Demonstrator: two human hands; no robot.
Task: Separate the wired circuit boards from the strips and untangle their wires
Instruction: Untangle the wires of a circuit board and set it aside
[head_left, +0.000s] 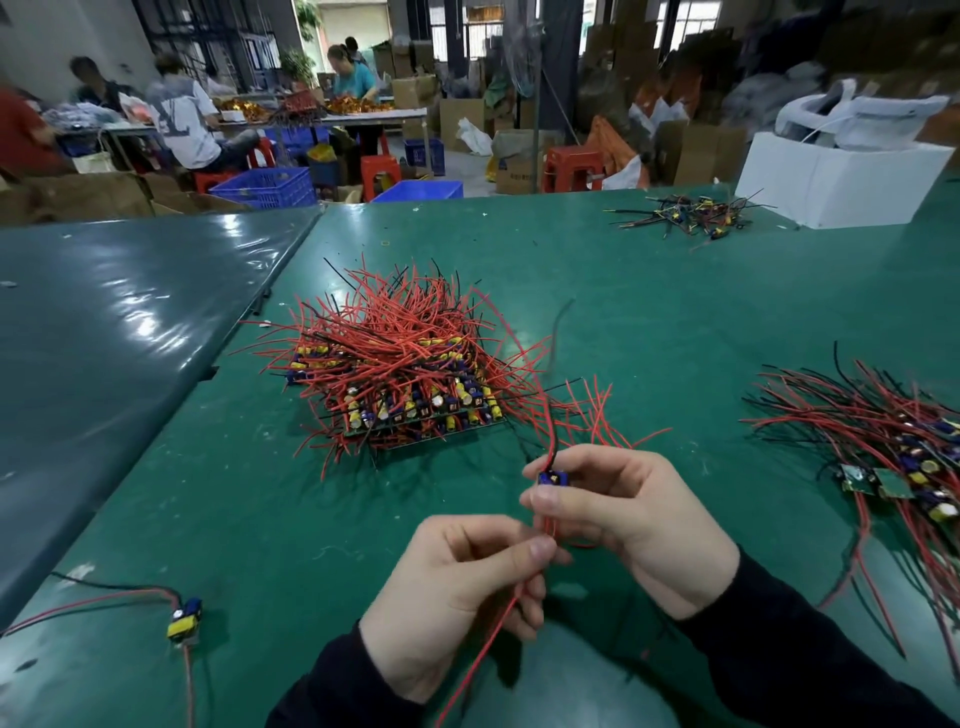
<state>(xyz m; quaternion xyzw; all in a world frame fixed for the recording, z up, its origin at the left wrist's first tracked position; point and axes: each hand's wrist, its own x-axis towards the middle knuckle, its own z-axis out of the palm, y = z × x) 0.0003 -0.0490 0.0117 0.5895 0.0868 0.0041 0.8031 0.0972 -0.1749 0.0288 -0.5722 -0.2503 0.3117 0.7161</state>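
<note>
Head view of a green work mat (649, 322), described left to right. At lower left a single separated circuit board (184, 618) lies on the mat, its red and black wires trailing away to the left and toward the near edge. Left of centre stands the main stack of board strips (415, 405), with yellow and blue components along its near edge and a dense tangle of red and black wires rising over it.

In the foreground, the left hand (457, 597) is raised above the mat, palm turned inward, its fingers curled; thumb and forefinger are pressed together in a pinch on a red wire (498, 623) that runs down past the wrist toward the near edge. Just right of it and slightly higher, the right hand (623, 514) has its fingers curled round a small held board (551, 477), whose blue component shows between the thumb and forefinger; its wires lead up toward the stack and down to the left hand's pinch. The two hands nearly touch at the fingertips. Both forearms wear dark sleeves.

At right lies a loose pile of separated boards (898, 457), wires fanned leftward. At far upper right a small heap of wire scraps (685, 215) sits beside a white box (831, 182).
</note>
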